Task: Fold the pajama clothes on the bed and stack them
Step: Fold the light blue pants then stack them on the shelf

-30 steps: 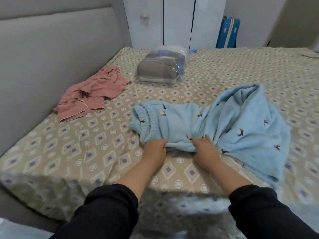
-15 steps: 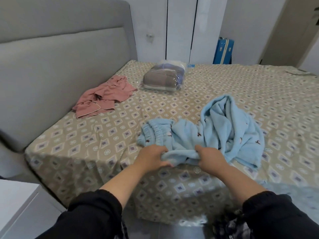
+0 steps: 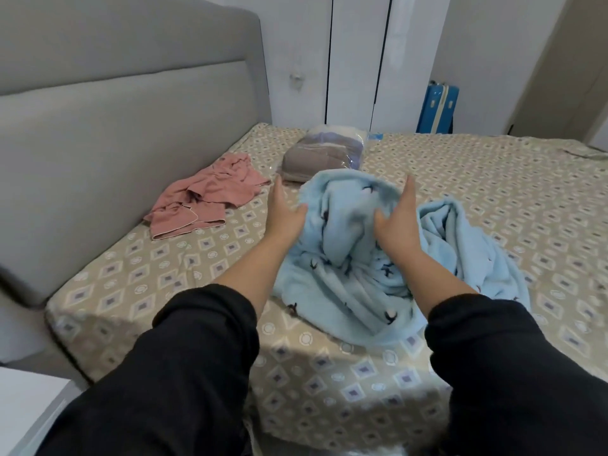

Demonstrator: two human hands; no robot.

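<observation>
A light blue fleece pajama piece [image 3: 355,278] with small dark prints lies bunched at the near edge of the bed [image 3: 138,278]. Its upper part is lifted off the sheet between my hands. My left hand [image 3: 285,216] holds its left side, thumb against the cloth and fingers pointing up. On the right side, my right hand [image 3: 398,222] has its thumb pinching the fabric. A crumpled pink pajama piece [image 3: 204,200] lies near the headboard, apart from both hands.
A folded grey and white bundle in clear plastic [image 3: 324,154] sits at the far side of the bed. The grey padded headboard [image 3: 115,133] runs along the left. White wardrobe doors [image 3: 358,60] and a blue suitcase [image 3: 439,108] stand beyond the bed.
Both hands have risen from the bed's near edge, lifting the blue garment's upper part and spreading it apart. The view has pulled back and tilted up.
</observation>
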